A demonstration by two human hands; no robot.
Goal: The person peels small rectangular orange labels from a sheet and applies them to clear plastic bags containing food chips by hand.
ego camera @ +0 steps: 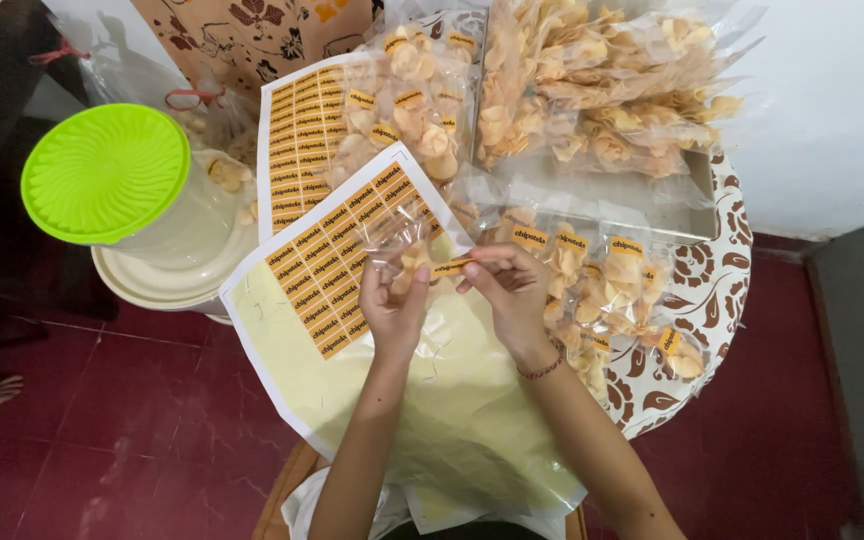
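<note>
A dark red tiled floor (142, 400) lies under a round table with a brown leaf pattern (697, 290), crowded with snack packets. Between the two hands, held up over a pale yellow sticker backing sheet (432, 390), is a small clear packet of chips (407, 255) — light, crinkly, a few pale golden pieces showing through the film. The left hand (392, 300) cups it from below with fingers closed around the plastic; the right hand (512, 290) pinches a small orange sticker (449, 267) at the packet's upper edge, fingertips narrow. The label looks only partly laid down, so it could go on crooked or creased if the slippery film shifts in the grip, and pressing too hard might crush the chips. Just beyond the left hand sits the unused block of orange stickers (337, 265); past the right hand lie labelled packets (602, 290). Farther off from the left hand stands a clear tub with a lime green lid (104, 172), and beyond both hands, heaped unlabelled packets (602, 90).
</note>
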